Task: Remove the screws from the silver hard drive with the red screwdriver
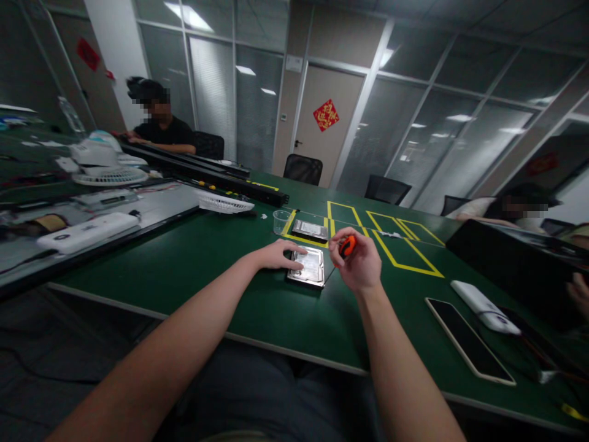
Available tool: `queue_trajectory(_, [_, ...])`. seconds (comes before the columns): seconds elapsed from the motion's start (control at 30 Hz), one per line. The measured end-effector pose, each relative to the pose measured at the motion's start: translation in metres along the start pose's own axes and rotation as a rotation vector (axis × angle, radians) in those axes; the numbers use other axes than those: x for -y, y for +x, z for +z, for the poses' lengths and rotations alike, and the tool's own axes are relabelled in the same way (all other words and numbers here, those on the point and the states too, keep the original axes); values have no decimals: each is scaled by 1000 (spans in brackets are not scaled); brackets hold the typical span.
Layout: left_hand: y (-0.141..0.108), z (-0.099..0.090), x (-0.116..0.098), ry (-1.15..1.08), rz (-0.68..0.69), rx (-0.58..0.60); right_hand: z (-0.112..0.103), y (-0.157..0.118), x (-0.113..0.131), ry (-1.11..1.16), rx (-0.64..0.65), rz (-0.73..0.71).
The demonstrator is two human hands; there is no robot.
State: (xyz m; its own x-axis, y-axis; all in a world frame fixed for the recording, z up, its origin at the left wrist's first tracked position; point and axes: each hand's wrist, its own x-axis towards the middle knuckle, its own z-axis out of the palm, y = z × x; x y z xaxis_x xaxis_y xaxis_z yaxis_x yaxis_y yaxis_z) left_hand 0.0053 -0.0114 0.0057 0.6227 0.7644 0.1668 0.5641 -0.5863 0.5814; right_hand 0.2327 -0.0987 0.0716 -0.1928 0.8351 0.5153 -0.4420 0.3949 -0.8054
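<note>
Pressing lightly or simply resting, your left hand (277,254) is spreading its partly open fingers over the silvery hard drive (313,267), which is lying flat on the green table (257,307) before you. Your right hand (365,264) is curling closed around an orange-and-black tool (347,246), just beside the drive. Beyond it, a second drive (310,230) is lying inside yellow tape (288,225), near a clear cup (279,223). You are probably handling something stiff and dense for its size, with smooth metal that may be slipping under dry fingertips and insides that are likely fearing knocks; its long side edges are offering the safest hold.
</note>
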Motion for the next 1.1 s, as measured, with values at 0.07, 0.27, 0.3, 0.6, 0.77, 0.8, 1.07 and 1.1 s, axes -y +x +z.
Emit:
queue_trajectory(0.07, [0, 0, 0, -1, -8, 1, 0, -1, 0, -14, -3, -3])
queue_trajectory(0.27, [0, 1, 2, -1, -3, -4, 2, -4, -2, -42, -12, -64])
queue_trajectory(0.3, [0, 0, 2, 0, -6, -3, 2, -4, -2, -37, -12, -58])
queue_trajectory(0.6, [-2, -2, -3, -2, -43, 23, 3, -1, 2, -43, -24, -6])
queue_trajectory(0.77, [-1, -1, -3, 6, -19, 6, 2, -3, 0, -38, -27, -31])
queue_trajectory(0.8, [-1, -1, -3, 8, -13, 3, 2, -3, -1, -37, -29, -46])
queue_trajectory(1.07, [-2, -2, -4, 10, -30, 20, 2, -3, -1, -27, -29, -10])
queue_trajectory(1.1, [-2, -2, -4, 9, -34, 22, 2, -2, 0, -26, -22, 1])
